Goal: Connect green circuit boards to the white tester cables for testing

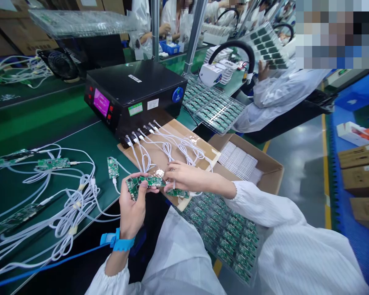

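Observation:
My left hand [134, 207], with a blue strap at its wrist, is closed on a green circuit board [152, 180], thumb on top. Another board or part of one shows under its fingers at the left. My right hand [184, 177] is closed at the right end of the held board, its fingers pinched round what looks like a white cable plug. One more green board [181, 193] lies beneath the right fingers at the edge of the brown cardboard [160, 151]. White cables run over the cardboard from the black box [135, 88] with a lit pink screen.
White cables [80, 205] and several boards spread over the green table at left. A tray of boards [230, 233] lies beside my lap. An open carton [264, 164] with white items stands at right. A co-worker's hand holds a tray [266, 45] at the upper right.

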`<state>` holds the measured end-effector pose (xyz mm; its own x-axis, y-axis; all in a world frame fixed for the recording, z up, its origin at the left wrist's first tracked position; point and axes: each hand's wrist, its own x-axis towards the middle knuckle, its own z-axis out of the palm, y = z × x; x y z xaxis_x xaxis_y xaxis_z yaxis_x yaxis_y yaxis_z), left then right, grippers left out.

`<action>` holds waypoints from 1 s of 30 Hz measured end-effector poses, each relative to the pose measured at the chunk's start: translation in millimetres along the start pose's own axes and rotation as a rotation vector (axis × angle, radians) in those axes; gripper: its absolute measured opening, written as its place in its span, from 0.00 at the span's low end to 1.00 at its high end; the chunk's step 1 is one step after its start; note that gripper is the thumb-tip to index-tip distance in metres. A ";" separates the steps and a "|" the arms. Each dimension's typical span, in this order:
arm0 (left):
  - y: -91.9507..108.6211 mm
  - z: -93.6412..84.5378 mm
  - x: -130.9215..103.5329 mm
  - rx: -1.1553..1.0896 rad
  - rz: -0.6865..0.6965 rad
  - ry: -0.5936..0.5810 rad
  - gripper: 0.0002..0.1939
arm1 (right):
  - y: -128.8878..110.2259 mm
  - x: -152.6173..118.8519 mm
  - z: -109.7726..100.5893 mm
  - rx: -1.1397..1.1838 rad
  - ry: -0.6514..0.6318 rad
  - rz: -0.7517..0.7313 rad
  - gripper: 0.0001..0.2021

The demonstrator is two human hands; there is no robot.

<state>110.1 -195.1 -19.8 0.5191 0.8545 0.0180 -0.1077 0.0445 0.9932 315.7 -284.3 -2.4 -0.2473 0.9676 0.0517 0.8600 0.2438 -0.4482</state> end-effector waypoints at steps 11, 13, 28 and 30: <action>-2.7 4.5 -4.3 -0.013 -0.073 0.082 0.24 | 0.2 0.3 -14.8 0.215 -0.097 0.009 0.09; -2.4 5.0 -5.0 -0.007 -0.074 0.114 0.24 | -2.0 0.0 -20.8 0.242 -0.103 0.020 0.09; 7.1 -13.4 3.0 -0.158 0.131 0.555 0.16 | 11.1 2.9 -54.9 0.234 -0.096 0.104 0.13; 14.2 -29.4 7.1 -0.155 0.146 0.631 0.16 | 19.8 1.2 -63.2 0.271 -0.053 0.162 0.15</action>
<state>87.3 -173.2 -8.9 -0.1011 0.9943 0.0328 -0.2847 -0.0605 0.9567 360.6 -274.1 45.2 -0.1460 0.9858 -0.0833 0.7418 0.0534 -0.6685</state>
